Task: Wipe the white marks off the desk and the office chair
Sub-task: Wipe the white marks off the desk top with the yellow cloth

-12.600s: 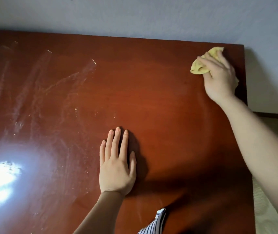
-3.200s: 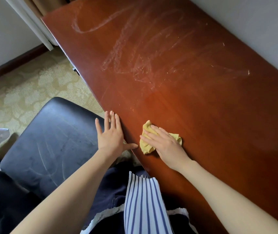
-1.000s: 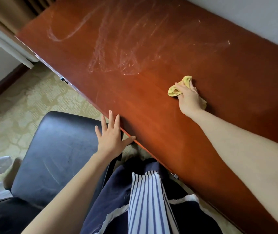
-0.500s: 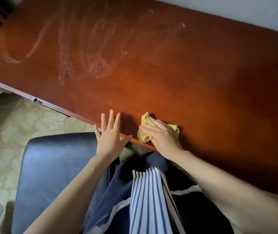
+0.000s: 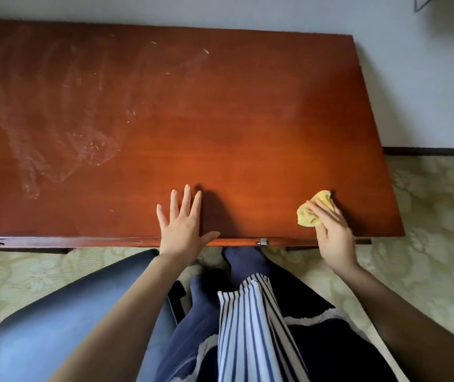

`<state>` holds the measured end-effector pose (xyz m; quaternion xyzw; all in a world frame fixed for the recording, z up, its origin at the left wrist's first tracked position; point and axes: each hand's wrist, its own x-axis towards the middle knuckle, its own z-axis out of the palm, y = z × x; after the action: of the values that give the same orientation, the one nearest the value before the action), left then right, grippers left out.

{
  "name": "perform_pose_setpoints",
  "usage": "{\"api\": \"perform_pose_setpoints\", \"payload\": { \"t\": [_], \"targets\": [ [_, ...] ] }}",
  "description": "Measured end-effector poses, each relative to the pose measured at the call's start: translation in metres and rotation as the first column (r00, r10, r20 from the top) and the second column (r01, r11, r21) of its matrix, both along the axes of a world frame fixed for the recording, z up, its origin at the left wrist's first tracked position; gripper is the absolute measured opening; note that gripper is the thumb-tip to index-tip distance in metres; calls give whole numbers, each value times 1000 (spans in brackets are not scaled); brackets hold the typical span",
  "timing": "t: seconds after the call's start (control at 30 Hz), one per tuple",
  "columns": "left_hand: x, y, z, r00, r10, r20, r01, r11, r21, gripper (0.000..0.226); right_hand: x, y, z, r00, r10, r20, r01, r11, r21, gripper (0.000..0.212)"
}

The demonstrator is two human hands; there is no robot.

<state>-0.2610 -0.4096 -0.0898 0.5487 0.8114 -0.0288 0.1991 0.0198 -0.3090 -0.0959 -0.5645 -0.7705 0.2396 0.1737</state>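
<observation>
Right hand (image 5: 333, 232) had the yellow cloth (image 5: 307, 216) bunched in its fingers, pressed on the table (image 5: 248, 119). White marks (image 5: 63, 128) sat well off to its left, beyond the left hand (image 5: 183, 227), which lay flat and open, nearer them.

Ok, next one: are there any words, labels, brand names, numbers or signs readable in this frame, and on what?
None: no readable text anywhere in the head view.
The white marks on the desk are smears, not writing.
The yellow cloth, the office chair and the striped fabric show no label or logo.
The small metal fitting on the desk's front edge is too small to show any marking.
</observation>
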Motion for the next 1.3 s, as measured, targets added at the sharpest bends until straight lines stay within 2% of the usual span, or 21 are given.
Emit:
{"api": "perform_pose_setpoints", "payload": {
  "t": [0.13,0.23,0.37,0.57,0.73,0.8,0.87,1.0,1.07,1.13,1.2,1.3],
  "targets": [
    [-1,3,0,1000,-15,9,15,1000,-4,95,-18,39,3,948,-318,7,317,943,-100,40],
    [-2,5,1,1000,8,18,-7,1000,-5,90,-50,70,5,932,-357,66,363,924,-119,40],
    [-9,14,4,997,74,8,-74,997,0,79,-106,110,6,962,-250,109,262,958,-117,43],
    [-28,37,9,977,215,-9,-215,977,-8,72,-195,150,4,990,19,138,0,991,-135,46],
    [-45,50,14,919,390,61,-392,920,31,66,-257,133,-6,922,349,168,-342,937,-69,46],
    [-54,56,13,874,474,107,-480,876,40,63,-267,114,-8,867,475,148,-478,878,-18,46],
    [-62,64,11,844,520,128,-529,848,41,62,-264,96,-8,771,620,145,-628,779,9,46],
    [-74,85,5,833,533,148,-546,836,59,63,-233,74,0,499,865,51,-866,496,67,37],
    [-78,99,0,844,518,136,-530,844,77,63,-207,76,0,348,935,72,-935,341,97,37],
    [-79,115,-4,871,479,112,-489,867,99,63,-182,91,-1,235,966,111,-970,224,98,39],
    [-80,131,-9,903,420,90,-428,895,128,63,-159,114,0,185,971,150,-982,176,69,41],
    [-83,145,-16,946,320,56,-325,928,184,64,-136,150,3,219,949,226,-976,217,34,48]
  ]
}}
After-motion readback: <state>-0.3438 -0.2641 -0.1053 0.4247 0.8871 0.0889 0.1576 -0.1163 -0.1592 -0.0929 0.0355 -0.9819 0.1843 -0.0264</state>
